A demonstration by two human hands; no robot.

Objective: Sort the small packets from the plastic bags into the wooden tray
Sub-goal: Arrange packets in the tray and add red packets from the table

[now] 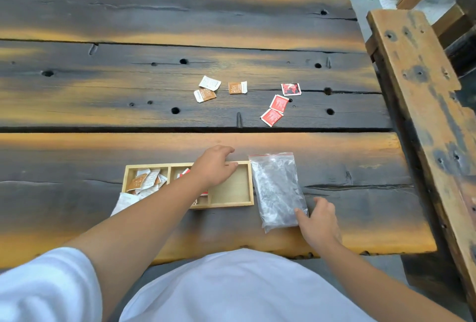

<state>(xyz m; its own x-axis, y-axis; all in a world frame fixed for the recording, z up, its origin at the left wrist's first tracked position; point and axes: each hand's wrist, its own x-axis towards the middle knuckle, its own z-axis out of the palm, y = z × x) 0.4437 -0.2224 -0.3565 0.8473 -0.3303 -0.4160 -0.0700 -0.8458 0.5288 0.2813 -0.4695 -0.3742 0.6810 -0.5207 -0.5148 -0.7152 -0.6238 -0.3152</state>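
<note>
**Left hand on the tray, right hand at the bag**

A white packet [123,202] lies on the table [77,105] at the tray's near left corner, partly under the left forearm. The wooden tray [248,184] sits near the table's front edge and has three compartments. The left one holds a heap of orange-and-white packets [145,180]. The middle one holds red packets [184,172], mostly hidden by the arm. The right one shows bare wood.

The left hand [212,168] rests over the tray's far rim, fingers close together and curled down, tips touching the rim and the table beyond. Whether it pinches anything I cannot tell.

Farther back on the table lie three orange-and-white loose packets [208,89], then three red loose packets [279,102] to their right.

Just beside the tray's right wall lies a clear plastic bag [275,187] with a red zip strip. The right hand [318,221] touches its near right corner, fingers slightly spread and loosely bent, thumb against the plastic.

A wooden bench [417,84] stands on the right.
</note>
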